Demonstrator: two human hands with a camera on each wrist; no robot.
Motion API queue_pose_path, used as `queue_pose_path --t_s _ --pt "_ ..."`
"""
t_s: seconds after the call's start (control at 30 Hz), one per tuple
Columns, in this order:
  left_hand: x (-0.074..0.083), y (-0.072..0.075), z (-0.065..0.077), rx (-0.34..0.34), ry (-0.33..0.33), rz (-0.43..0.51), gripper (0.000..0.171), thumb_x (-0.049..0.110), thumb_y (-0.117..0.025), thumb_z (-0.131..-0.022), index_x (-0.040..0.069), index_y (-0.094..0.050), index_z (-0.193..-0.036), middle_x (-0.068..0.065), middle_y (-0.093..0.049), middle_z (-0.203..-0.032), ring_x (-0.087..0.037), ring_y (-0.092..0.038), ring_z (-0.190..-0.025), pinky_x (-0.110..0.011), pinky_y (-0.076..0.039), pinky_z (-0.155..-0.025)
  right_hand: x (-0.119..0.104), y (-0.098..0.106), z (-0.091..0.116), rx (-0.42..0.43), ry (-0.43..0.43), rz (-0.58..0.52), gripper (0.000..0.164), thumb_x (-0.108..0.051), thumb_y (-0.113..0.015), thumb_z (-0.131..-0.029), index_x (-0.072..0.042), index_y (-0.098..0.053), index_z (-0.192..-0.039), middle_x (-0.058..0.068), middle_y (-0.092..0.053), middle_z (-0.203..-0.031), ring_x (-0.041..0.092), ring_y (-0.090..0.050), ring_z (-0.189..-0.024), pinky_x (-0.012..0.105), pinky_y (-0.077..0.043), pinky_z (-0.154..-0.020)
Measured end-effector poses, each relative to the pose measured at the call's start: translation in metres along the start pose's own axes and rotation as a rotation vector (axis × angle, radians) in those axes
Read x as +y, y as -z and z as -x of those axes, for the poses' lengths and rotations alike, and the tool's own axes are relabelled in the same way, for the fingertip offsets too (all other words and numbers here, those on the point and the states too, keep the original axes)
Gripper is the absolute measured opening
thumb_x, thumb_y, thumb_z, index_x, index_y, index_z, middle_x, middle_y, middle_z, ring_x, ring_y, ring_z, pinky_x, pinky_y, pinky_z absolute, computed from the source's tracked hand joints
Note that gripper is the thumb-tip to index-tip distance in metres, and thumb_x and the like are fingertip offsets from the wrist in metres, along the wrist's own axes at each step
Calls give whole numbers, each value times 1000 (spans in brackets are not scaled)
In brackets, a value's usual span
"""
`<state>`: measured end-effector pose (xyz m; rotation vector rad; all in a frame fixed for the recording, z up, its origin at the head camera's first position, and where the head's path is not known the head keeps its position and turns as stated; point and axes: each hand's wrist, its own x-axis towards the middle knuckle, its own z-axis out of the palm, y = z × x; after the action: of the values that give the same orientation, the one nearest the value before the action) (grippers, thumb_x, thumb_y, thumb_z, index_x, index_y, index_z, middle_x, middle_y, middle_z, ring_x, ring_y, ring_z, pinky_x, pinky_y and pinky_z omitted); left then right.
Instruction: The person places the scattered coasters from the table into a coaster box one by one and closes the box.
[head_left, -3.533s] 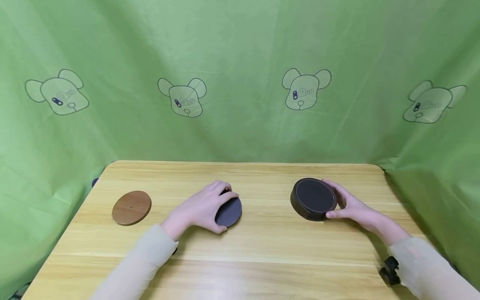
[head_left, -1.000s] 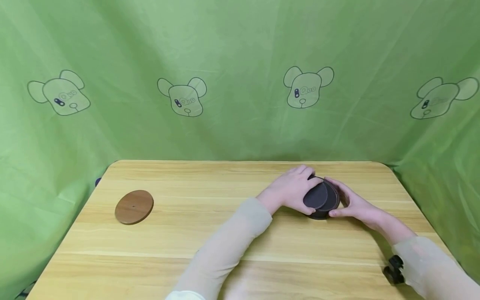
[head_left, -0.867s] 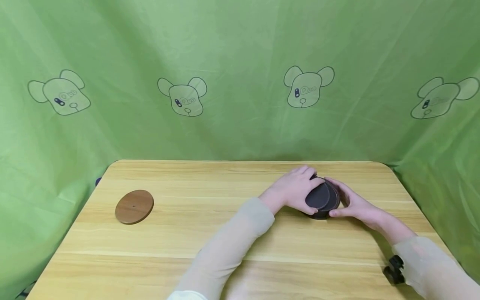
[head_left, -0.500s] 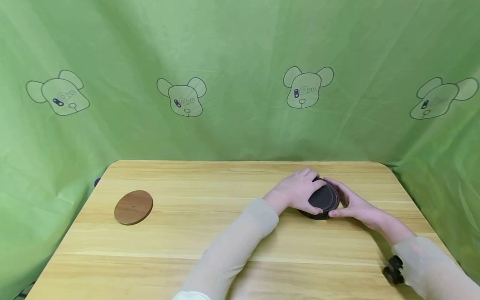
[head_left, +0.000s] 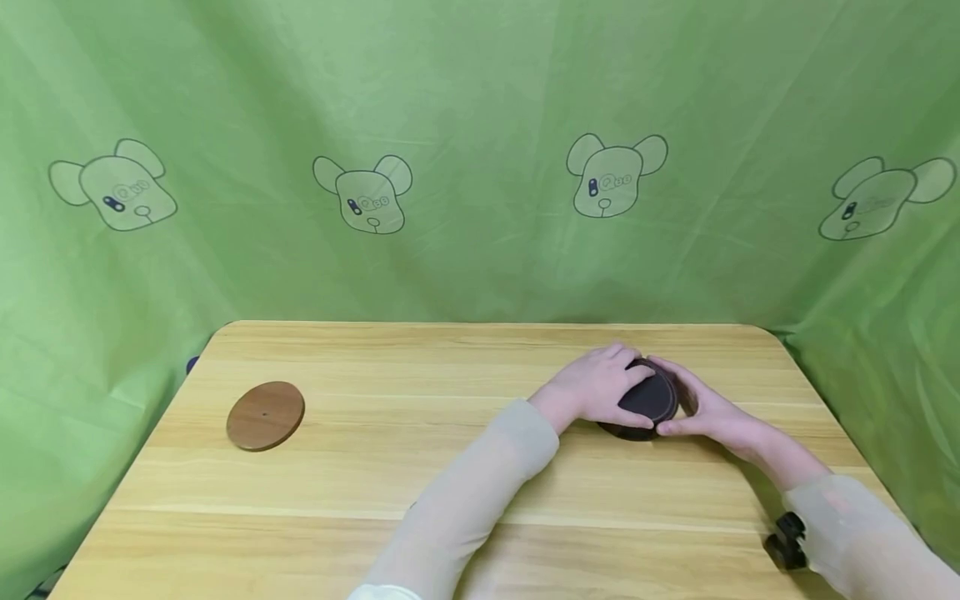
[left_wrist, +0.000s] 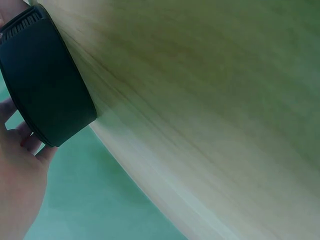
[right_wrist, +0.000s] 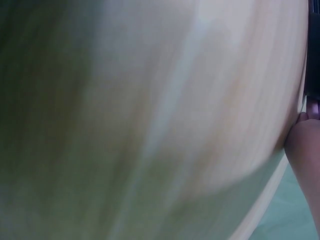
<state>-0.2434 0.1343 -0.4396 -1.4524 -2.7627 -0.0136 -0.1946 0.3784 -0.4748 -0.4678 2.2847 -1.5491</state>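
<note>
A round dark coaster (head_left: 649,395) lies on top of the round black coaster holder (head_left: 627,432) at the table's right. My left hand (head_left: 596,387) spans this coaster, thumb at its near edge and fingers at its far edge. From the right, my right hand (head_left: 716,421) grips the holder's side. The left wrist view gives the holder's tall dark wall (left_wrist: 47,80), with the left hand (left_wrist: 20,175) at its rim. Only a sliver of the holder (right_wrist: 313,55) and part of the right hand (right_wrist: 304,145) appear in the right wrist view.
A brown wooden disc (head_left: 266,416) with a small centre mark lies flat on the left of the wooden table (head_left: 337,483). Green curtain (head_left: 480,267) with printed animal heads hangs behind the table and along both sides.
My left hand has carried the coaster from mid-table rightward onto the holder. Over the last second the coaster slid further right, lining up with the holder. The right hand stays at the holder.
</note>
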Motion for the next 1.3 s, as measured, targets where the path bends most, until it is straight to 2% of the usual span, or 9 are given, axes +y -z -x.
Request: queue_pose_path --t_s 0.4,0.8,1.07,1.3 --pt "3 1 3 -19 -2 6 80 77 -54 -97 30 -45 -161 5 -42 -164 -12 -38 -152 -26 -31 -127 2 -2 2 -7 6 -10 103 0 -76 -92 -13 -11 -172 26 -7 -175 -31 -28 -133 0 -27 -97" --pt "-9 6 14 -70 -26 -34 79 75 -49 -100 29 -40 -164 3 -38 -169 -16 -31 -159 -30 -25 -132 4 -2 1 -5 16 -16 102 -1 -76 -93 -14 -12 -172 18 -12 -177 -29 -29 -134 0 -26 -99" --pt "-27 7 29 -49 -15 -28 77 70 -51 -102 25 -40 -164 -1 -41 -167 -18 -35 -157 -32 -26 -132 7 0 1 0 11 -21 102 0 -76 -92 -15 -14 -172 -10 -26 -170 -28 -30 -134 0 -26 -100" --pt "-47 10 46 -31 12 17 74 65 -54 -103 23 -42 -163 -6 -40 -168 -24 -33 -160 -39 -25 -134 7 -1 -1 4 23 -43 103 1 -77 -91 -16 -16 -171 -16 -31 -165 -26 -31 -136 3 -21 -107"
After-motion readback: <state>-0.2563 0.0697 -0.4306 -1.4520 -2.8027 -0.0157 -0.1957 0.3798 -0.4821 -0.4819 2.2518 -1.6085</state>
